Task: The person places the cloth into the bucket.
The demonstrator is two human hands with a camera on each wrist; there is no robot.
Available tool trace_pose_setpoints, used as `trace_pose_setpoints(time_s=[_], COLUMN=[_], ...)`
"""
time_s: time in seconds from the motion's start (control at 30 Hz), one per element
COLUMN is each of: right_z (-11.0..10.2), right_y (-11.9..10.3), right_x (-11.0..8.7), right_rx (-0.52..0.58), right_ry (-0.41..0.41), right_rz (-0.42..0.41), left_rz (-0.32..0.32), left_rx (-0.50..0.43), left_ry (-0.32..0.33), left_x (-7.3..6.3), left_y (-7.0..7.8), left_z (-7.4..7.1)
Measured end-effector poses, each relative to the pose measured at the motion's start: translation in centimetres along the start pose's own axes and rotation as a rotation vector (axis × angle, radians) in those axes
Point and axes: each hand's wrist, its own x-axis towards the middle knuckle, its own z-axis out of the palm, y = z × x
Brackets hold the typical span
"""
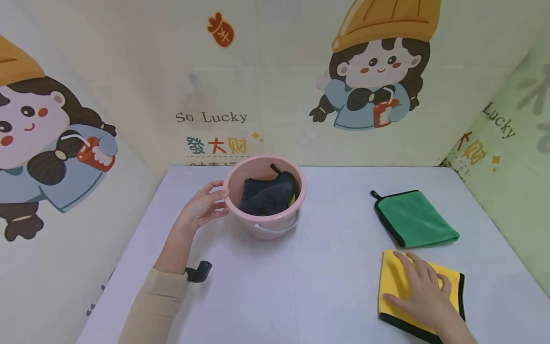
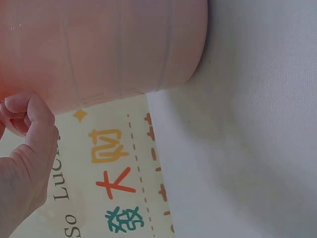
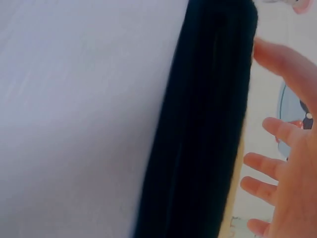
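A pink bucket (image 1: 277, 224) stands on the table, with a dark folded cloth (image 1: 266, 196) inside that shows a bit of yellow at its edge. My left hand (image 1: 207, 205) holds the bucket's left rim, thumb over the edge and fingers against the outside. The left wrist view has the bucket wall (image 2: 124, 44) filling the upper left, with the left hand (image 2: 29, 148) below it. On the right, my right hand (image 1: 425, 291) spreads relaxed fingers over a yellow folded towel (image 1: 393, 277) with black trim. In the right wrist view the towel's black border (image 3: 203, 124) runs beside the fingers (image 3: 265, 166).
Behind the yellow towel lies a green folded towel (image 1: 417, 217) with black trim and a hanging loop. A small black pipe-shaped object (image 1: 199, 272) lies beside the left forearm. Printed curtains (image 1: 283, 95) enclose the table's back and sides. The bucket's white handle (image 1: 277, 231) hangs down in front.
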Motion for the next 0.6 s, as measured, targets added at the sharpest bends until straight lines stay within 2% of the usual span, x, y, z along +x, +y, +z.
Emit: trace_pose_setpoints(time_s=[0.4,0.6], right_z=[0.7,1.0], right_y=[1.6,1.9], right_x=[-0.8,-0.8], right_rx=[-0.065,-0.041], right_ry=[-0.085,-0.139], right_rz=[0.069,0.062], left_rz=[-0.003,-0.001], left_rx=[0.003,-0.002], left_ry=[0.007,0.003], left_x=[-0.2,-0.2], left_y=[0.1,0.1], left_z=[0.1,0.1])
